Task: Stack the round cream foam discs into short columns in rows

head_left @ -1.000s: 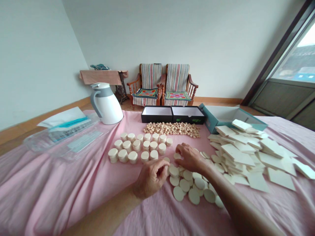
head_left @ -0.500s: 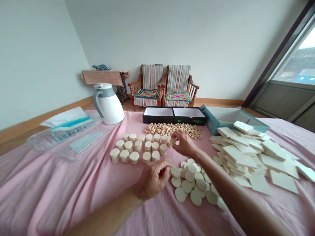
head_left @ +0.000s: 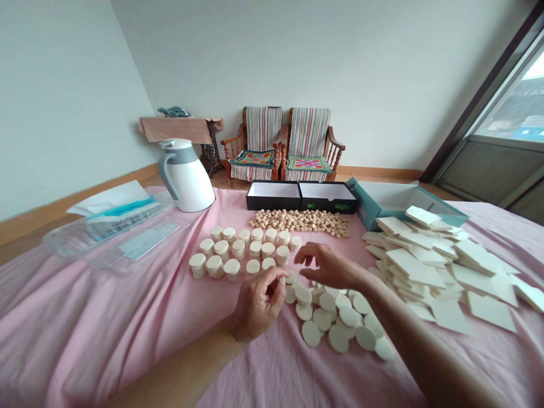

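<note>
Beside the loose pile of round white discs (head_left: pixel 339 340), my left hand (head_left: pixel 257 303) has its fingers curled, thumb and forefinger close together. Whether anything sits between those fingertips is hidden. My right hand (head_left: pixel 329 266) hovers over the pile's far edge, fingers bent and apart, holding nothing. Just beyond its fingertips lies a round disc (head_left: pixel 296 242) at the right end of the back row. Short stacks of discs (head_left: pixel 232 267) stand in three rows left of my hands. Behind the rows spreads a band of small round wooden pieces (head_left: pixel 297 221).
A heap of square white tiles (head_left: pixel 416 266) lies at right, before a teal box (head_left: pixel 369 212). Two black boxes (head_left: pixel 274 202) stand at the back. On the left are a white jug (head_left: pixel 191 184) and clear plastic packaging (head_left: pixel 127 238). Pink cloth (head_left: pixel 170 317) covers the surface, with folds.
My right hand has let go of the disc at the back row's right end and drawn back toward the loose pile. My left hand has shifted slightly left, away from the discs.
</note>
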The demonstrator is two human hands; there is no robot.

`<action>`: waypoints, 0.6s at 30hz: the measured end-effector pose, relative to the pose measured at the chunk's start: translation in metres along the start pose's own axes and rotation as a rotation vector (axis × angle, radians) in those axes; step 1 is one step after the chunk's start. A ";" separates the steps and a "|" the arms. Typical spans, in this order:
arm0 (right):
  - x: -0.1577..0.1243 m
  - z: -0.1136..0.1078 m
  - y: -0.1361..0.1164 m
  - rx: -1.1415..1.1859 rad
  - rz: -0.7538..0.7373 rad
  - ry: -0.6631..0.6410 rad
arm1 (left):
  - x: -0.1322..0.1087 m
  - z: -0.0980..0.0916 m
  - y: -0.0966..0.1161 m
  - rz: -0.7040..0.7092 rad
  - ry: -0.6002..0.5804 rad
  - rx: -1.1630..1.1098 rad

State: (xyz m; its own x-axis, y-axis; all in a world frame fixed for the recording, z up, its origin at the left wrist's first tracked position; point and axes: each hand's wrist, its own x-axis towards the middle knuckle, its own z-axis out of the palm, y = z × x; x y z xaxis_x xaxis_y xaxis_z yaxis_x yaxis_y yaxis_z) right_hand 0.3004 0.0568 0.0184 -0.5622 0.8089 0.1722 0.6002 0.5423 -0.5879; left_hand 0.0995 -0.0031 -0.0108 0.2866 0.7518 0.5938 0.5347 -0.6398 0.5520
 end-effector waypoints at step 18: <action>-0.014 -0.005 -0.007 0.018 0.008 -0.004 | 0.002 0.002 0.002 0.008 -0.011 -0.007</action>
State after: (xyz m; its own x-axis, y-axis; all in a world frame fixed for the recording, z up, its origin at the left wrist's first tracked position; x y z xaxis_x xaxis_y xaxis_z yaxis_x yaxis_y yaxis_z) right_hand 0.3063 0.0428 0.0242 -0.5597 0.8121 0.1648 0.5940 0.5319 -0.6035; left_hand 0.1021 -0.0026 -0.0097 0.2998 0.7484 0.5915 0.5270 -0.6468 0.5513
